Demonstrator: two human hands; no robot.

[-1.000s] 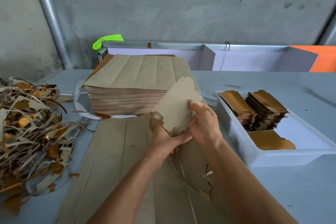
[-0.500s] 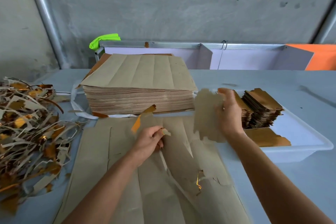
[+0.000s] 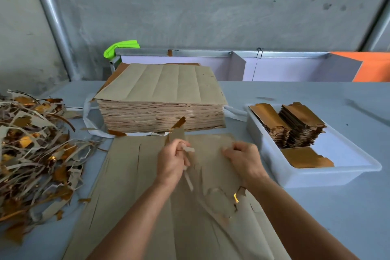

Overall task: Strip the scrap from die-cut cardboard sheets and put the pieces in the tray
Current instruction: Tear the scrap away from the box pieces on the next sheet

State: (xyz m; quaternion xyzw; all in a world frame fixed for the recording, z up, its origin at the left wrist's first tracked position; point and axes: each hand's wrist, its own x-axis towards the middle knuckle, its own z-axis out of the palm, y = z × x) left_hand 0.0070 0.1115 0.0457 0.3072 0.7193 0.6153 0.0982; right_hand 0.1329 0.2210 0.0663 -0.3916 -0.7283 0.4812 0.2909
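While a heap of tangled brown-and-gold cardboard scrap [image 3: 35, 150] lies leftmost on the table [image 3: 316, 217], the left hand [image 3: 172, 162] pinches a scrap strip [image 3: 176, 131]; the right hand's [image 3: 244, 160] grip curls on the flat brown die-cut sheet [image 3: 135, 186], beside the white plastic tray [image 3: 316, 177] of gold pieces [image 3: 304, 131].

Head-worn view, forward and down, close over table [image 3: 316, 228].

Bare table [image 3: 316, 217] right; stack [image 3: 160, 116] ahead, tray [image 3: 316, 177] right, scrap pile [image 3: 31, 154] left
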